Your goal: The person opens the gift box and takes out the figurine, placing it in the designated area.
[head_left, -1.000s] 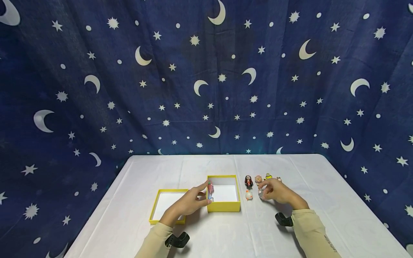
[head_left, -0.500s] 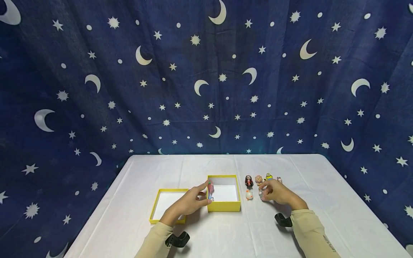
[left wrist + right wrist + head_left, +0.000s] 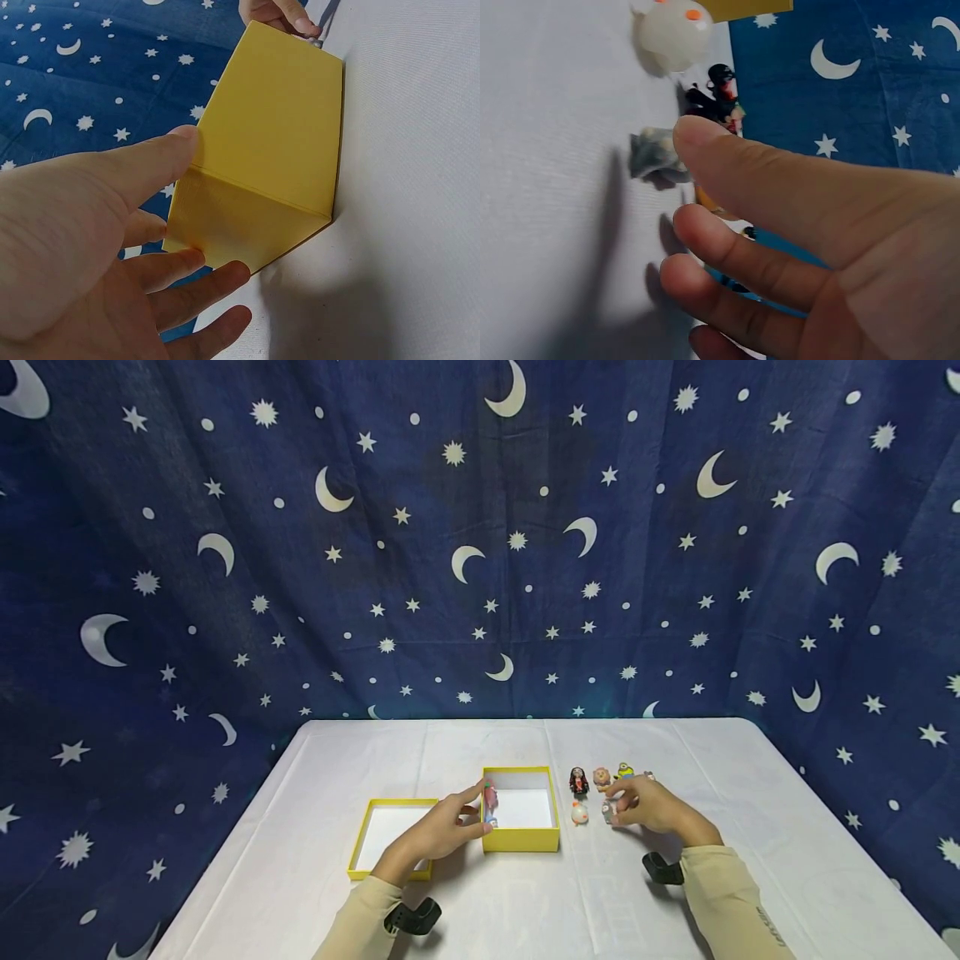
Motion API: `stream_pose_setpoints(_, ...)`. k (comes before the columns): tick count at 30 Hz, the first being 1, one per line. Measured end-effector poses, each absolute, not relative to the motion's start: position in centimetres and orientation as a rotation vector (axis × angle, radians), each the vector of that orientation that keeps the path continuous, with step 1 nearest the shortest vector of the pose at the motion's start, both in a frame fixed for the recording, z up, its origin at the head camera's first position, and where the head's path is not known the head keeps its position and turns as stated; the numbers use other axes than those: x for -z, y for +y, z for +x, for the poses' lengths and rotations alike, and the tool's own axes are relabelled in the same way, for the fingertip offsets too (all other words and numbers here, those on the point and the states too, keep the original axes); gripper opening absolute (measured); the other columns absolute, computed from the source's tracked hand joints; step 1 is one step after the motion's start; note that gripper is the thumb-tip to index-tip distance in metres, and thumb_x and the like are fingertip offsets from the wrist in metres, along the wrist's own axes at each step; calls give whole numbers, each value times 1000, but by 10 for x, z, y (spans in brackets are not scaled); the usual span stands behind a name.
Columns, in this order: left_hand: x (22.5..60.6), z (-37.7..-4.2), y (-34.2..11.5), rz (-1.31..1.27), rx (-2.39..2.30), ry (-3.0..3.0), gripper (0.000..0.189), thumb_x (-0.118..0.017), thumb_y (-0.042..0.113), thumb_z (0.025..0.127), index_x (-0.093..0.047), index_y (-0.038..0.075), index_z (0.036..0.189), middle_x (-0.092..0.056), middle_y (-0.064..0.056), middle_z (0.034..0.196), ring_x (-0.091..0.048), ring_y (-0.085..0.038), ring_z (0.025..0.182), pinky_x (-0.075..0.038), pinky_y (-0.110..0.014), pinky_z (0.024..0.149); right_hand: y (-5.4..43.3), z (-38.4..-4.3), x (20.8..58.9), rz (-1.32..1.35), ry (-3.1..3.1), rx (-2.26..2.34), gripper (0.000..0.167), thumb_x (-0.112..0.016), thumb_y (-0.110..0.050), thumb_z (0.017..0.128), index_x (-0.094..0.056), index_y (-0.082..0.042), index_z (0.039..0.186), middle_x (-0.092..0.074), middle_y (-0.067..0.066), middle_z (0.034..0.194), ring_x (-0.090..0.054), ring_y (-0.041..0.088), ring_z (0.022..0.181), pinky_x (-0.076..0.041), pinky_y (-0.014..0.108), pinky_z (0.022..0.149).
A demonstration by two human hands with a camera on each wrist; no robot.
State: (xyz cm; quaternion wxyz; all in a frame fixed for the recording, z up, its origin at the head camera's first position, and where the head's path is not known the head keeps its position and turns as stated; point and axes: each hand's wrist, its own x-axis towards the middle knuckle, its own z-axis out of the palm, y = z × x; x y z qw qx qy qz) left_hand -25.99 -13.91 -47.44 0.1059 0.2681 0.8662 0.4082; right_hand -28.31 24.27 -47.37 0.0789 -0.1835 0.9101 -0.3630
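Note:
My left hand (image 3: 441, 828) holds the left side of an open yellow box (image 3: 522, 841), thumb at the near corner and index finger at the far one. Inside, against the left wall, lie a pink figurine (image 3: 491, 797) and a small bluish one (image 3: 491, 820). To the box's right, my right hand (image 3: 651, 806) hovers low beside a small grey figurine (image 3: 607, 812). In the right wrist view its thumb overlaps the grey figurine (image 3: 654, 155), and the fingers are spread apart. A round white figurine with orange spots (image 3: 579, 813) stands just left of the grey one.
A yellow-rimmed lid (image 3: 362, 839) lies left of the box, partly under the left forearm. Behind the grey figurine stand a black-robed doll (image 3: 577, 782), a tan figurine (image 3: 602, 778) and a yellow minion (image 3: 625, 771); another (image 3: 649, 776) is partly hidden by the right hand.
My right hand has shifted slightly to the right, away from the grey figurine, which shows more fully now. The left hand and the box have stayed put.

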Motion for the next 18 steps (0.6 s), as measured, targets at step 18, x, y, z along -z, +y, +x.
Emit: stream_pose_setpoints(18,473,-260,-138,768,-1228,2542,75,-66,22,99,-25,4,160,-38,-19,161,-56,-38,133,-49,-53,107,240,-277,455,-672,2780,1092,41,-80,-10,84,-68,10,118,-70,16,95,-59,11,82,-50,23,68)
